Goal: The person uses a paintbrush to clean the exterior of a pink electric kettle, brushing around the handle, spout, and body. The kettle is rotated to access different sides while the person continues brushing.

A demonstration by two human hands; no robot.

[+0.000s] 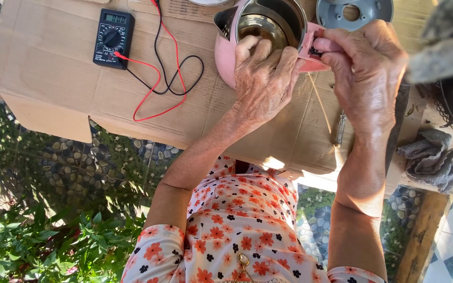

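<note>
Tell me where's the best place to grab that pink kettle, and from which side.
Probably by the pink handle on the side of the pink kettle, coming from the handle side. The right hand already pinches it there, while the left hand steadies the open rim. The body is round, smooth and wide, so it offers a poorer hold.

The left hand (263, 78) is lying knuckles up, fingers curled forward and gripping, forearm bare and stretched ahead; the right hand (365, 68) is pinching with thumb and bent fingers, wrist raised
</note>
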